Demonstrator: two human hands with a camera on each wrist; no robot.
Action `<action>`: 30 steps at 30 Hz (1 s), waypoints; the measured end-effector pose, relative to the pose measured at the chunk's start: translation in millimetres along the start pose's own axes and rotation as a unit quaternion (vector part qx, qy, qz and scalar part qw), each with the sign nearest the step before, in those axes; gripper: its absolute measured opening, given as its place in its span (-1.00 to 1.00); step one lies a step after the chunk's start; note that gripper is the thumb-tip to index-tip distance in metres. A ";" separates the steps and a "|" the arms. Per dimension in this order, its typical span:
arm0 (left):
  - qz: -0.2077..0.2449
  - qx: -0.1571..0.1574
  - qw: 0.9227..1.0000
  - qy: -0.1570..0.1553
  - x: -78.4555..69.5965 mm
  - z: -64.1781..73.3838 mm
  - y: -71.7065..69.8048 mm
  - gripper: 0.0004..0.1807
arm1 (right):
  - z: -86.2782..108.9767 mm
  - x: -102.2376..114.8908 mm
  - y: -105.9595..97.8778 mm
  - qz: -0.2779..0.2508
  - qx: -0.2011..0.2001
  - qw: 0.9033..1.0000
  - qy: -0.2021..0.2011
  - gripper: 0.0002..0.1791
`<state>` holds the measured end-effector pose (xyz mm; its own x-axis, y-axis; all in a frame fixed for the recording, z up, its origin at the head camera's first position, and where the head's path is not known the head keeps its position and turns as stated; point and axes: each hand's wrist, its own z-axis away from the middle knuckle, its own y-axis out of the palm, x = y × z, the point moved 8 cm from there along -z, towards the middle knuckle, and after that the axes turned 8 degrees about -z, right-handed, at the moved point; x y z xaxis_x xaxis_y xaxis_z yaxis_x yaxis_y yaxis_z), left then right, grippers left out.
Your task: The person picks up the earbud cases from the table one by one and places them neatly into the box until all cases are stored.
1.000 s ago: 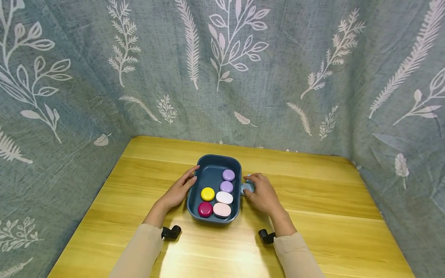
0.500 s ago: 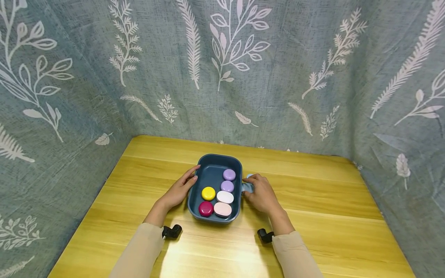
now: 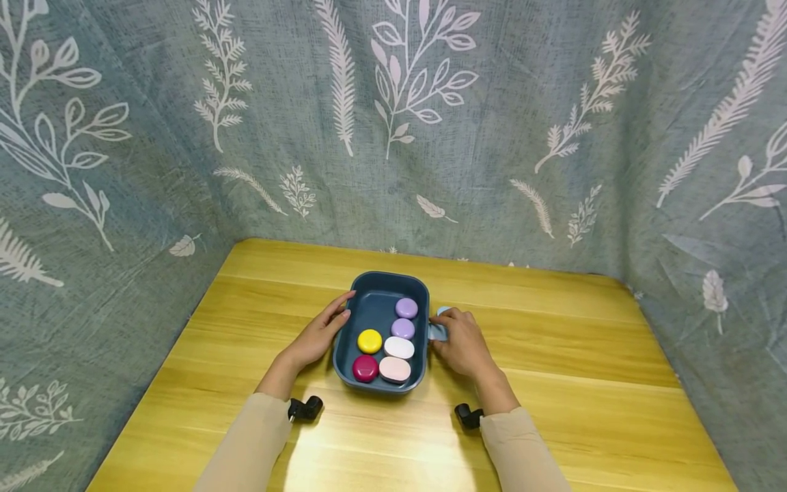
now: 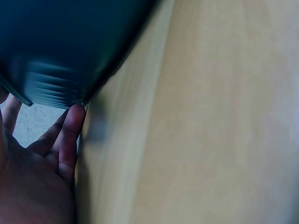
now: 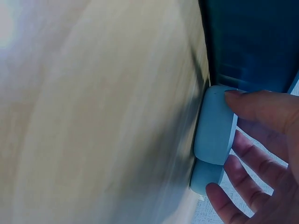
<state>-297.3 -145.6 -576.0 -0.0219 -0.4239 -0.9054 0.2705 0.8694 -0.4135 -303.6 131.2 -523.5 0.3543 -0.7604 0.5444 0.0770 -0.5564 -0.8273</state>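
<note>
A dark blue bin (image 3: pixel 374 311) stands mid-table. My left hand (image 3: pixel 313 338) rests on its left side, fingertips at the rim; in the left wrist view the fingers (image 4: pixel 67 151) reach the bin's lower wall. Just right of the bin, my right hand (image 3: pixel 461 345) pinches a light-blue rounded block (image 5: pixel 215 123), its thumb (image 5: pixel 261 105) on one end and other fingers round the far side. A second light-blue piece (image 5: pixel 207 175) sits right behind that block, showing partly past the hand in the head view.
Inside the bin are two lilac round pieces (image 3: pixel 404 318), a yellow one (image 3: pixel 369 341), a dark red one (image 3: pixel 365 367), a white oval (image 3: pixel 399 347) and a pale pink oval (image 3: pixel 395 369). Patterned curtains (image 3: pixel 393 205) border the wooden table (image 3: pixel 541 328).
My right hand's fingers have drawn in round the light-blue block, with the hand slightly farther left. The left hand and the pieces in the bin keep their places.
</note>
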 end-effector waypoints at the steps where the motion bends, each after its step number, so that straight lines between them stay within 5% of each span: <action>1: 0.001 0.000 1.000 0.000 -0.1 0.1 0.0 -0.47 | 0.0 0.3 0.0 0.003 0.000 1.000 -0.001 -0.54; 30: -0.015 -0.008 1.000 0.001 -2.2 -0.8 -2.0 -0.47 | 2.6 1.3 1.5 0.047 0.009 0.999 0.005 -0.54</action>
<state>-298.6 -146.3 -573.3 -0.0312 -0.4489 -0.8930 0.2550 0.8603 -0.4414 -300.6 130.3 -524.4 0.3509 -0.8127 0.4652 0.0602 -0.4762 -0.8773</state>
